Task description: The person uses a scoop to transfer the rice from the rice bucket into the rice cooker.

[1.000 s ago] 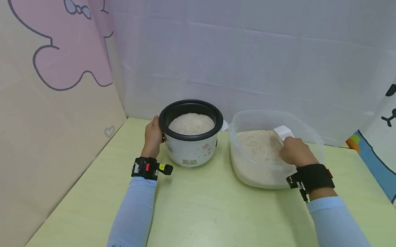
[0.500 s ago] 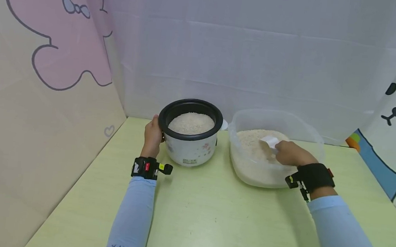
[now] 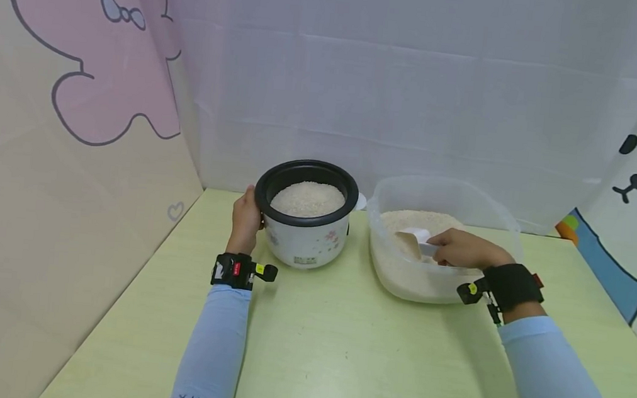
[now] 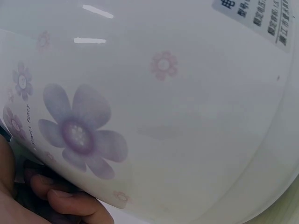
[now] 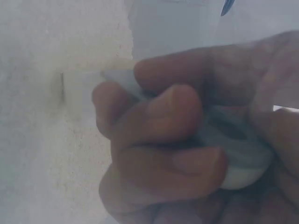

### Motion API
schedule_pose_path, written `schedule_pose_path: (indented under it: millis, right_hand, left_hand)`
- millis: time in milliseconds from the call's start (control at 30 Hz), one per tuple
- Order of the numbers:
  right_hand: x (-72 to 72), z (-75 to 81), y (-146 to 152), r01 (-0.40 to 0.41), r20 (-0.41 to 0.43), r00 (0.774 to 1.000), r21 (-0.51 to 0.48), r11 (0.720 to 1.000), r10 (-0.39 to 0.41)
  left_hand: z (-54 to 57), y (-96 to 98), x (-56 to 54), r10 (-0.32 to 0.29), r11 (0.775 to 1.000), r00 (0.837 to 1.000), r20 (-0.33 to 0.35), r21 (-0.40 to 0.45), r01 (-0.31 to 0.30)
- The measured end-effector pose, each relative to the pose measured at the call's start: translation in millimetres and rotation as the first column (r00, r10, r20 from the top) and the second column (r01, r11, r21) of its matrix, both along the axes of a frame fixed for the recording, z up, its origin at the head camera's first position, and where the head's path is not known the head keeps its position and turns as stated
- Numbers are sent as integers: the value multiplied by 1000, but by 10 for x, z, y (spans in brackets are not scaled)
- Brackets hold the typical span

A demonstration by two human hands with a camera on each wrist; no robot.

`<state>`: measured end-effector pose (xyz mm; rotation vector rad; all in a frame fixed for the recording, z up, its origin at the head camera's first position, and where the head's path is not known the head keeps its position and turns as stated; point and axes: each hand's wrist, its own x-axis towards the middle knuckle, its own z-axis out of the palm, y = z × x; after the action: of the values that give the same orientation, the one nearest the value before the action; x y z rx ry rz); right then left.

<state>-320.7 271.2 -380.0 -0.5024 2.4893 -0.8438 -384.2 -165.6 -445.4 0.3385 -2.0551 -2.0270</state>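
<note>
A white rice cooker with printed flowers and a black rim stands on the table, a mound of rice inside it. My left hand holds the cooker at its left side; in the left wrist view its curled fingers show at the cooker's lower left, the gripped part mostly hidden. My right hand reaches into a translucent plastic tub of rice. It grips the handle of a white scoop, whose bowl is tilted at the rice. The right wrist view shows the fingers wrapped round that handle.
The cooker and tub stand side by side at the back of the pale green table. A white curtain hangs just behind them. Something small and white sticks out between cooker and tub.
My right hand has moved left in the tub with the scoop, and the scoop has turned and gone lower at the rice. The left hand and cooker have stayed in place.
</note>
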Motion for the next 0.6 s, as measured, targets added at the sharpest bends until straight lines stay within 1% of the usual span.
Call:
schedule_pose_path:
  millis: [133,333,467,600]
  right_hand:
    - [5,28,-2,-6,46,999,-25,1000,7]
    - [-4,42,20,-6,79,997,-60,998,10]
    - [-12,48,44,20,129,992,-114,993,-6]
    - [-15,48,60,45,182,983,-181,982,-11]
  left_hand:
    - [12,3,4,5,1000,1000,4,-1,-5]
    - [9,11,-7,3,1000,1000,-4,-1,-3]
    - [5,14,-16,3,1000,1000,-2,5,-3]
    - [7,11,-9,6,1000,1000,3,3,-6]
